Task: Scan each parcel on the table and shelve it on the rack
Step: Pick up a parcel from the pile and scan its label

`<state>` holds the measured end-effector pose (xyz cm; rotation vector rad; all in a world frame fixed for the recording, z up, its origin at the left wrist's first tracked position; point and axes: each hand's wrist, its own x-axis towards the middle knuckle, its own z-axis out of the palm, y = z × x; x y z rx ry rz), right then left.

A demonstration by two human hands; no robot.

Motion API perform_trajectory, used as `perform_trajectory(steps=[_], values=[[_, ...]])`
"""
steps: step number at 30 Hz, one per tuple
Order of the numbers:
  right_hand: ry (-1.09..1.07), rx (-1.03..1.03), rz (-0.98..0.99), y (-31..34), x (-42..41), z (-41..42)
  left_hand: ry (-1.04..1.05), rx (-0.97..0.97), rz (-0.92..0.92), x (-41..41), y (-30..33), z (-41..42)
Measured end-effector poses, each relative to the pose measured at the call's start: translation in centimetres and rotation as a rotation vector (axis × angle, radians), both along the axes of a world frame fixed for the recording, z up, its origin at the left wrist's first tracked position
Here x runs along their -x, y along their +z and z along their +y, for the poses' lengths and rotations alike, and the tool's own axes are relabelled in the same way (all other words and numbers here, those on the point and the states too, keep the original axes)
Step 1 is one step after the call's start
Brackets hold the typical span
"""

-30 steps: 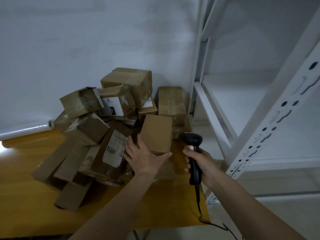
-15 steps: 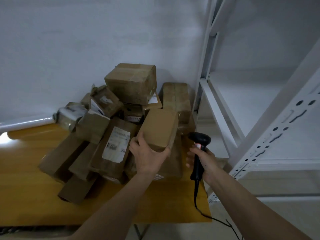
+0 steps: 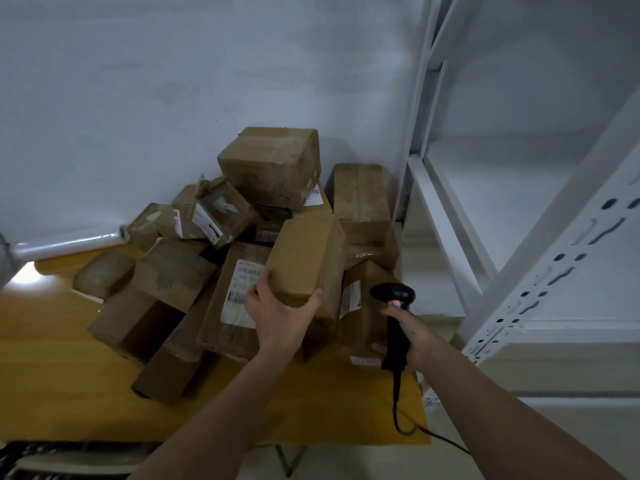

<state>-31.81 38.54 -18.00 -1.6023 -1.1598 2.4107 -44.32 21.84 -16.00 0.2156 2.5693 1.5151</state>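
A pile of brown cardboard parcels (image 3: 270,174) covers the back of the yellow table (image 3: 52,375). My left hand (image 3: 277,313) grips the near end of a plain brown box (image 3: 304,258), lifted clear of the pile and tilted up. No label shows on its visible faces. My right hand (image 3: 405,330) holds a black corded barcode scanner (image 3: 393,299) upright just right of that box, with its head level with the box's near end. A flat parcel with a white label (image 3: 242,292) lies below my left hand.
A white metal rack (image 3: 519,271) stands at the right, its bare shelf (image 3: 502,188) level with the pile's top. A roll of clear film (image 3: 69,244) lies along the wall at the left. The scanner cable (image 3: 398,410) hangs over the table's front right corner.
My left hand closed on the plain brown box and lifted it off the pile. Several small boxes at the pile's left tumbled down. The scanner stayed beside the box.
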Motion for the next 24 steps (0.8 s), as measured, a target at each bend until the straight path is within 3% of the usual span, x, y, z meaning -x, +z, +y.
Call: perform_trajectory(steps=[10,17,24], values=[[-0.042,-0.057,0.017,-1.2,0.2,1.0,-0.021,-0.031,-0.010,-0.2,0.2,-0.3],[0.080,-0.242,-0.044,-2.4,-0.3,2.4,-0.035,-0.085,-0.045,-0.5,-0.2,-0.4],[0.027,-0.142,-0.016,-3.6,-0.3,2.6,-0.033,-0.145,-0.132,-0.7,-0.2,-0.6]])
